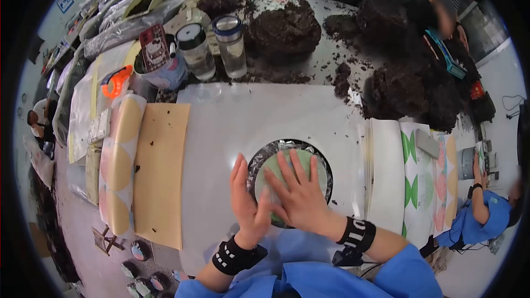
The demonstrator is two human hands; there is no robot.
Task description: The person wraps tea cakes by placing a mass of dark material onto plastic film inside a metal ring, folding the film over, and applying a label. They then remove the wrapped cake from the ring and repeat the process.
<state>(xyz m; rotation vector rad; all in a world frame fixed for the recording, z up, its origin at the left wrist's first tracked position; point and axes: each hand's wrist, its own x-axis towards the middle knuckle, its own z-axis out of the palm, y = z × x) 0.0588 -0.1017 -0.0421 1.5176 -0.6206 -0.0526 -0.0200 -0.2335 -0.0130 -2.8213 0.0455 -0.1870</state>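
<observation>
A round disc with a pale green face lies on the white sheet, circled by a dark, shiny, crinkled rim. My right hand rests over the green face with its fingers spread. At the disc's left edge, my left hand is held on its side, fingers stretched upward and thumb near my right hand. Neither hand is wrapped round anything. Black bands sit on both wrists. Part of the green face is hidden under my hands.
Two lidded cups and a tub stand behind, near dark crumbly lumps. An orange tape dispenser is at the left. Paper stacks flank the sheet. Co-workers are at the right and far left.
</observation>
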